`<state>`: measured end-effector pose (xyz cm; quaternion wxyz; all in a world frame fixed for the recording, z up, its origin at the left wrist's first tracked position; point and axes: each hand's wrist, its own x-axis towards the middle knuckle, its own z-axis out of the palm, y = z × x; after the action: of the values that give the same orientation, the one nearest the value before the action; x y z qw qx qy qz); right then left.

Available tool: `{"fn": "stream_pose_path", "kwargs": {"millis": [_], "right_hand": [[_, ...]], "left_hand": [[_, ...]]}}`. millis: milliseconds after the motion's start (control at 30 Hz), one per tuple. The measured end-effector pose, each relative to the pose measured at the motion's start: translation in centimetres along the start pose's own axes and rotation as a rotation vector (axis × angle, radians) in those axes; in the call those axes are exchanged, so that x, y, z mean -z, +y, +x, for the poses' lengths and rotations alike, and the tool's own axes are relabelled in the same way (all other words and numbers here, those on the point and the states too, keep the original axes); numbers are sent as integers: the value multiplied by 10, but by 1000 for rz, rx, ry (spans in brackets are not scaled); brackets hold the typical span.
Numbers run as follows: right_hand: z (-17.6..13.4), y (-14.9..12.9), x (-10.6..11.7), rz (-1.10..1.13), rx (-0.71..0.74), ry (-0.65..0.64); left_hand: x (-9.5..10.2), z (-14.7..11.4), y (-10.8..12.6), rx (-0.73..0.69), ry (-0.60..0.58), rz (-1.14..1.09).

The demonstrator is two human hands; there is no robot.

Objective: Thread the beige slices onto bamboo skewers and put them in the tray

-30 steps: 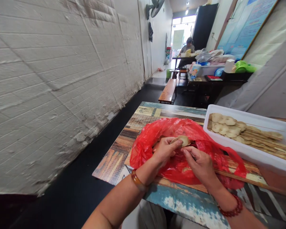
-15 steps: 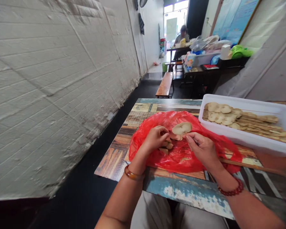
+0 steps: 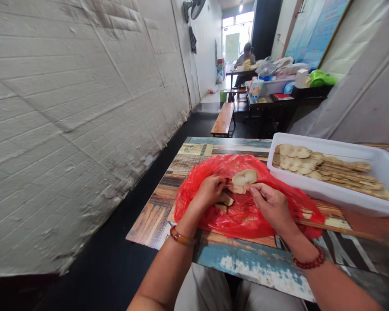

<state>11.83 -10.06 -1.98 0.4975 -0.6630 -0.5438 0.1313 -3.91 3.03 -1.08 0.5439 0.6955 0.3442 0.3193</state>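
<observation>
My left hand (image 3: 210, 191), fingers curled, pinches the left end of a thin pale slice (image 3: 236, 189) above a red plastic bag (image 3: 207, 218). On the other side my right hand (image 3: 274, 206) is closed, thumb against forefinger, at the right edge of the same slice. A bigger round slice (image 3: 245, 177) shows just beyond, between the hands. Whether a stick runs through these slices I cannot tell. More pale pieces (image 3: 226, 199) lie on the bag below my left fingers. Thin wooden skewers (image 3: 330, 226) rest on the table by my right wrist.
A white plastic tub (image 3: 330, 190) at the right holds several skewers of pale slices (image 3: 293, 157). The patterned table (image 3: 149, 216) ends at my lap. Beyond it stand a wooden bench (image 3: 223, 119), a cluttered dark table (image 3: 269, 101) and a seated person (image 3: 246, 56). A white wall (image 3: 84, 108) runs along the left.
The view has tipped up slightly. My left fingers have curled in closer to the slices, and the larger slice lies a little flatter. My right hand keeps its pinch.
</observation>
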Motion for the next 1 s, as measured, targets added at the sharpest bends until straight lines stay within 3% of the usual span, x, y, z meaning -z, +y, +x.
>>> {"fn": "stream_pose_path", "kwargs": {"millis": [100, 267, 400, 833, 1000], "right_hand": [[0, -1, 1, 24, -8, 5], [-3, -1, 1, 15, -13, -23], [-6, -3, 0, -10, 3, -65], [-9, -4, -5, -81, 27, -122], [-8, -6, -4, -78, 25, -124]], "left_hand": [[0, 0, 1, -54, -1, 10], [1, -2, 2, 59, -45, -358], [2, -3, 4, 70, -52, -528], [7, -3, 6, 92, 92, -666], [6, -5, 7, 101, 76, -722]]}}
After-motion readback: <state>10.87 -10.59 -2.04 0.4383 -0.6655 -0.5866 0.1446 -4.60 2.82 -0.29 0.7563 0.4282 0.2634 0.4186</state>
